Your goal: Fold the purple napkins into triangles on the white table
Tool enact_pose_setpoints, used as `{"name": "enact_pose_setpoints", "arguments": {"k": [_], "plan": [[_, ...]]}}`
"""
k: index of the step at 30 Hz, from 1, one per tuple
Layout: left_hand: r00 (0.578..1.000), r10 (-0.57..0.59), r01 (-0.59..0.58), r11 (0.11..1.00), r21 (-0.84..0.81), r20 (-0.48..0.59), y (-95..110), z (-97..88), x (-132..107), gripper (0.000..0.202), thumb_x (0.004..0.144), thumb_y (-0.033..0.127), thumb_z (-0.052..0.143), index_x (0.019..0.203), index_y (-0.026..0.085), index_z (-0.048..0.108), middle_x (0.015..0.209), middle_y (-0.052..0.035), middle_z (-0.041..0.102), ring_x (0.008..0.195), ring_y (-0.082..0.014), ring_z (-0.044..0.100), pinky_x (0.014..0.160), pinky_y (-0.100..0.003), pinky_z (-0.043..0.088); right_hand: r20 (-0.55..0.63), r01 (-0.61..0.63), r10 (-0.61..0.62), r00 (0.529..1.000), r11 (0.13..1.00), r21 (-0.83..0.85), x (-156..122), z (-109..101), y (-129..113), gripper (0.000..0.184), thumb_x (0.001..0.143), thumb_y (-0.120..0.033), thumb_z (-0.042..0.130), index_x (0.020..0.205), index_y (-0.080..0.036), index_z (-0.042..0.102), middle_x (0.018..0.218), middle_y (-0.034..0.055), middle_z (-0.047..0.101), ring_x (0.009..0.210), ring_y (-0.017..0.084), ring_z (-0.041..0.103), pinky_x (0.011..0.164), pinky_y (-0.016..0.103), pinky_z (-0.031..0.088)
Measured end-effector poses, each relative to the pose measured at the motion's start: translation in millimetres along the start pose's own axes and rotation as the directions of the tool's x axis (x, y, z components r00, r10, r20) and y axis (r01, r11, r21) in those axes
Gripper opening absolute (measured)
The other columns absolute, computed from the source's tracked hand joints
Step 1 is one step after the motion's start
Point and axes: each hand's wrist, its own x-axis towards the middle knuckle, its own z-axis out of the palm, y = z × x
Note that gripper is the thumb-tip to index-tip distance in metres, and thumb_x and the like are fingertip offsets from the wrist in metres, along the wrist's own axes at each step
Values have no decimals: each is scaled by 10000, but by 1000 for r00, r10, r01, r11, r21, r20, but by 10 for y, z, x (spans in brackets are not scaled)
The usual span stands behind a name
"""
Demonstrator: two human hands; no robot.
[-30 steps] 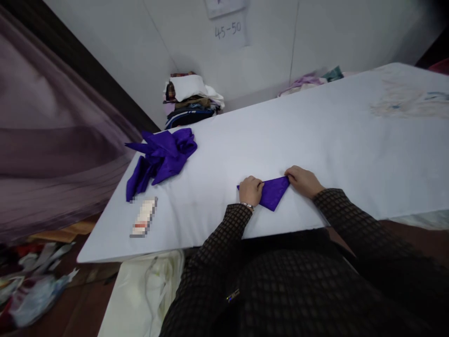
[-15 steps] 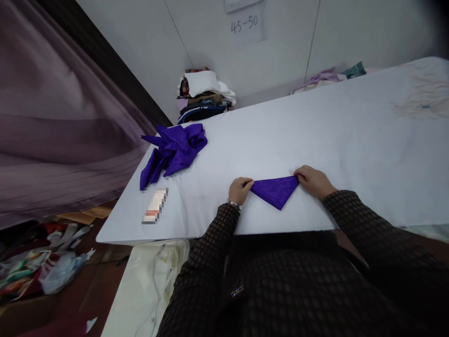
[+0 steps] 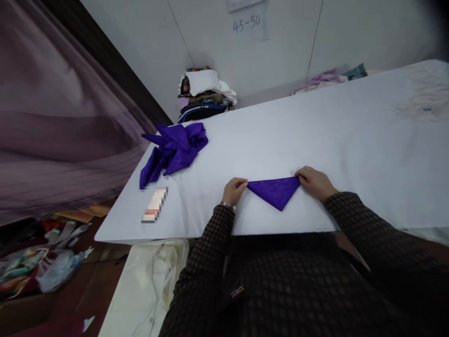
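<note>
lying between left hand (image 3: 234, 191) and right hand (image 3: 315, 181) is a purple cloth triangle (image 3: 276, 191); each pinches one corner

On the white cloth-covered table (image 3: 266, 131), a folded triangular purple cloth (image 3: 275, 191) lies between left hand (image 3: 235, 190) and right hand (image 3: 316, 182), right of a crumpled purple fabric heap (image 3: 178, 149), with a multicoloured clothes stack (image 3: 203, 83) behind that heap.

Textile workroom, apparently: purple cloth (image 3: 275, 191) is lying on a white-covered desk (image 3: 266, 140); garments (image 3: 202, 83) are sitting stacked behind it; a handwritten "45-50" paper (image 3: 247, 25) is hanging on the wall (image 3: 280, 56); bags (image 3: 58, 271) are occupying the floor (image 3: 89, 281).
</note>
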Motion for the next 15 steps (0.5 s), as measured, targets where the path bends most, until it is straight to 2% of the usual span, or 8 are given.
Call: {"name": "enact_pose_setpoints", "arguments": {"k": [4, 10, 15], "plan": [[999, -41, 40, 999, -22, -24, -14, -112, 0, 153, 788, 246, 586, 885, 197, 694, 845, -10, 684, 781, -129, 616, 747, -278, 500, -13, 14, -14, 1000, 1000, -7, -1, 5, 7, 263, 848, -213, 416, 970, -207, 649, 974, 54, 644, 855, 194, 603, 675, 298, 449], [989, 71, -88, 988, 129, 126, 62, -59, -6, 163, 745, 284, 662, 887, 211, 694, 846, -8, 632, 759, -127, 585, 721, -270, 489, -22, 0, -1, 1000, 1000, -5, -1, 7, 4, 270, 846, -219, 416, 975, -214, 654, 970, 53, 647, 848, 196, 604, 669, 301, 451], [976, 86, -141, 950, 279, 201, 132, -49, 59, 55, 752, 255, 654, 756, 201, 669, 803, -1, 612, 786, -140, 576, 750, -285, 470, -7, 3, -3, 1000, 1000, 4, 3, 7, 6, 273, 844, -215, 418, 983, -209, 652, 970, 58, 642, 835, 195, 601, 665, 302, 449]]}}
